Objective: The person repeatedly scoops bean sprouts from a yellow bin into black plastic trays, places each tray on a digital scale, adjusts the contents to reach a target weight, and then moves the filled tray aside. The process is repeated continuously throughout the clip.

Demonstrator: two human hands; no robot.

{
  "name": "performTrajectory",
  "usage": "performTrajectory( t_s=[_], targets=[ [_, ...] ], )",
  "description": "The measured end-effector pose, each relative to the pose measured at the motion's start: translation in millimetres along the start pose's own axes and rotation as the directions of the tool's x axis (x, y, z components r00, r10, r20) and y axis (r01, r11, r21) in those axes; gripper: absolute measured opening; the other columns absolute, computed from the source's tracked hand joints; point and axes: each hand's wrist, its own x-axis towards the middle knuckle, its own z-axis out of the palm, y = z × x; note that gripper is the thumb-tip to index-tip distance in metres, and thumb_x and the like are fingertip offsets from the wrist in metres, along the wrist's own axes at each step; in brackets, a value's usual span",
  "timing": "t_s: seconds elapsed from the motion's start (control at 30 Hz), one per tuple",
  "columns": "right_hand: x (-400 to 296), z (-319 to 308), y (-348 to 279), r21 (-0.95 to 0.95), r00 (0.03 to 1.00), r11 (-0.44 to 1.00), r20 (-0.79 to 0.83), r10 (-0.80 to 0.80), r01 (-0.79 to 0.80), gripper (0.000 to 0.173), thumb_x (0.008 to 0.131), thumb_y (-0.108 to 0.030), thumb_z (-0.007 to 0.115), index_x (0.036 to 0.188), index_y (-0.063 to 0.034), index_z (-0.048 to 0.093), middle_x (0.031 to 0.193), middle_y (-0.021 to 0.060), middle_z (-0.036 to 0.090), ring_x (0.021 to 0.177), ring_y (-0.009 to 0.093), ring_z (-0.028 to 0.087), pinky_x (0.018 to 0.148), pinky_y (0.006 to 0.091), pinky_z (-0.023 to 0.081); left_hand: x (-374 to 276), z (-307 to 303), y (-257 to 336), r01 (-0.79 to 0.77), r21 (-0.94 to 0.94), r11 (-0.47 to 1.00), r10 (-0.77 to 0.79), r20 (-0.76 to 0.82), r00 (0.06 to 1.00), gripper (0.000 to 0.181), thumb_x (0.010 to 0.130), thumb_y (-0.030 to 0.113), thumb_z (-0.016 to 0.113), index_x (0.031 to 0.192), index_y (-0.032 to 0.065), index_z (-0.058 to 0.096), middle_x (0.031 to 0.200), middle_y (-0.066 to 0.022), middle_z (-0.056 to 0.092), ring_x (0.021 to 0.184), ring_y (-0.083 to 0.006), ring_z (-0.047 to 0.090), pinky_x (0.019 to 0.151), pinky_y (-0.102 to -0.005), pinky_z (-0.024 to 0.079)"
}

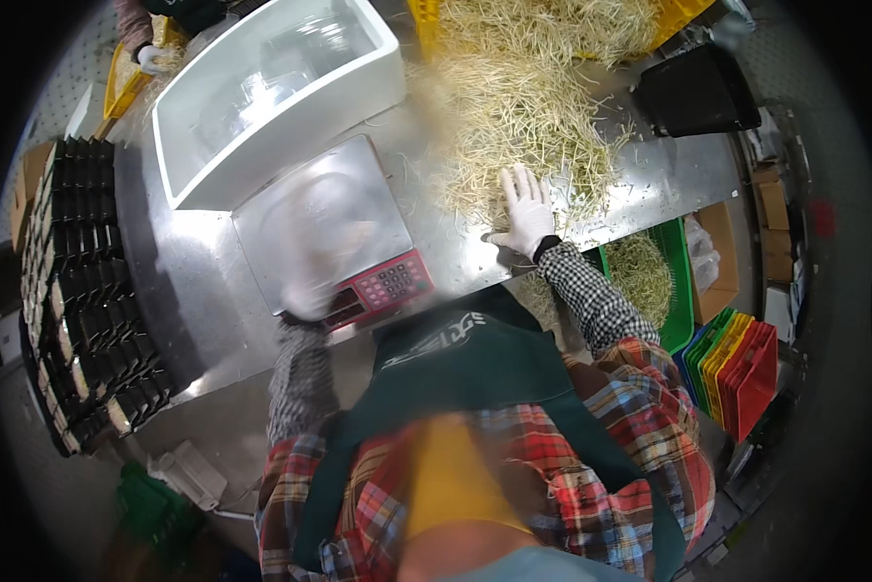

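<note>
My right hand [527, 211], in a white glove, lies with fingers apart at the near edge of a large heap of bean sprouts [523, 124] on the metal table [188, 276]. Over the near left part of a digital scale [334, 211] with a red keypad is my left hand [310, 284], also gloved and blurred by motion. Something clear and round, perhaps a plastic container [326, 204], shows faintly on the weighing plate; whether my left hand touches it is unclear.
Behind the scale stands a white foam box [283, 124] with clear plastic containers. Stacked black trays [94, 291] are at the left, a black bin [698, 91] at the right. A green basket [679, 284] and coloured crates [734, 371] are below. Another person's gloved hand works top left.
</note>
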Motion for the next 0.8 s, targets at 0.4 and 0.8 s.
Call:
performTrajectory(
  t_s=[0.4, 0.8],
  targets=[
    [97.2, -33.1, 80.7, 0.131, 0.910, 0.948, 0.268, -0.315, 0.289, 0.089, 0.075, -0.032, 0.074, 0.147, -0.0108, 0.025, 0.130, 0.0201, 0.051, 0.119, 0.035, 0.049, 0.103, 0.0449, 0.038, 61.0, 291.0, -22.3, -0.075, 0.433, 0.899, -0.302, 0.733, 0.610, 0.082, 0.073, 0.027, 0.072, 0.142, 0.0102, 0.032, 0.122, -0.0182, 0.054, 0.112, -0.0353, 0.053, 0.093, -0.0468, 0.045],
    [184.7, -78.1, 142.8, 0.065, 0.940, 0.949, -0.170, -0.295, 0.310, 0.122, 0.057, -0.039, 0.087, 0.150, -0.0086, 0.013, 0.152, 0.0204, 0.022, 0.139, 0.037, 0.025, 0.115, 0.0494, 0.021, 163.6, 277.4, -11.5, 0.074, 0.636, 0.768, -0.364, 0.338, 0.868, 0.115, 0.065, 0.030, 0.081, 0.150, 0.0060, 0.007, 0.150, -0.0197, 0.025, 0.136, -0.0388, 0.029, 0.110, -0.0488, 0.028]
  ],
)
